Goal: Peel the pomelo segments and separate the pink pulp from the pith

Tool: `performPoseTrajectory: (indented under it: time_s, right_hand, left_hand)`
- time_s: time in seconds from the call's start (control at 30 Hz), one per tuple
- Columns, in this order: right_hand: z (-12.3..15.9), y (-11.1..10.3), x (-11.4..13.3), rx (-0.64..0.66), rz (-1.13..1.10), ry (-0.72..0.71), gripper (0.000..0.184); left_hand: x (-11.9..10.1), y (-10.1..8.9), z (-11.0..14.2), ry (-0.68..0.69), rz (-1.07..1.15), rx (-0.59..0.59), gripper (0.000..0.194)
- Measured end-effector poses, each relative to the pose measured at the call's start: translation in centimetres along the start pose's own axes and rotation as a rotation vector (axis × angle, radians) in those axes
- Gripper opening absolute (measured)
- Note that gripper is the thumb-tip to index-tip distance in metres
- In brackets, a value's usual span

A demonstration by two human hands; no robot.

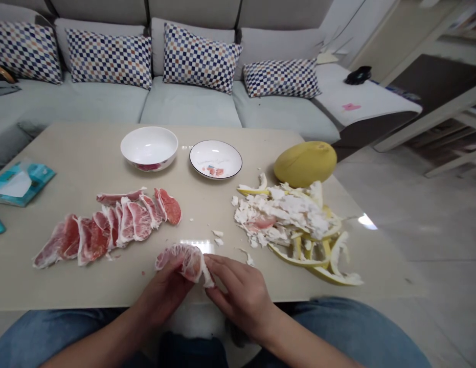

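At the table's near edge both my hands hold one pink pomelo segment (182, 258) still covered with white membrane. My left hand (164, 291) grips it from below and the left. My right hand (240, 291) pinches the white membrane at its right end. A row of several peeled pink segments (111, 227) lies on the table to the left. A heap of white pith and yellow peel (295, 225) lies to the right.
A whole yellow pomelo (304, 163) sits behind the peel heap. A white bowl (149, 148) and a white plate (215, 159) stand mid-table. A teal tissue pack (19, 181) lies at the left edge. A sofa with checked cushions (199, 56) is behind the beige table (88, 158).
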State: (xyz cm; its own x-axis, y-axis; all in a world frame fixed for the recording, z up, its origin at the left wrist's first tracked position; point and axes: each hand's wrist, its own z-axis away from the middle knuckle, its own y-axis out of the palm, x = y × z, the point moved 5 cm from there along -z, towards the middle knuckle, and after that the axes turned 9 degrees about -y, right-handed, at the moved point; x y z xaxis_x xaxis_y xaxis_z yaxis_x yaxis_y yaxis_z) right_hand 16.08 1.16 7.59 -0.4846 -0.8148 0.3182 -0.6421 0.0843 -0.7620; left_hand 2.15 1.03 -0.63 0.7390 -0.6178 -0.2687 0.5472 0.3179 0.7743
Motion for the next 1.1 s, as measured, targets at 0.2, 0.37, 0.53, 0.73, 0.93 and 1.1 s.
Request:
performPoseTrajectory:
  time_s: [0.2,0.37,0.53,0.73,0.93,1.1]
  right_hand:
    - [-0.5,-0.4,-0.4,-0.077,-0.141,0.096,0.025]
    - [-0.4,-0.5,-1.1,-0.066,-0.28,0.249,0.025]
    - [0.1,-0.5,-0.2,-0.021,-0.119,0.072,0.034]
    - [-0.7,-2.0,-0.6,-0.157,-0.15,0.172,0.013]
    - [-1.3,-2.8,-1.7,-0.138,-0.31,0.368,0.012]
    - [-1.1,-3.0,-2.4,-0.161,-0.318,0.426,0.015]
  left_hand:
    - [0.4,0.0,-0.2,-0.015,-0.027,0.059,0.018]
    - [0.2,0.1,-0.3,-0.023,-0.048,0.099,0.02]
    - [0.3,-0.1,-0.3,-0.024,-0.048,0.102,0.022]
    - [0.6,-0.2,0.0,-0.062,-0.03,0.23,0.028]
    - [0.6,-0.1,0.2,-0.11,-0.068,0.396,0.024]
    - [0.8,-0.2,0.3,-0.159,-0.071,0.44,0.026]
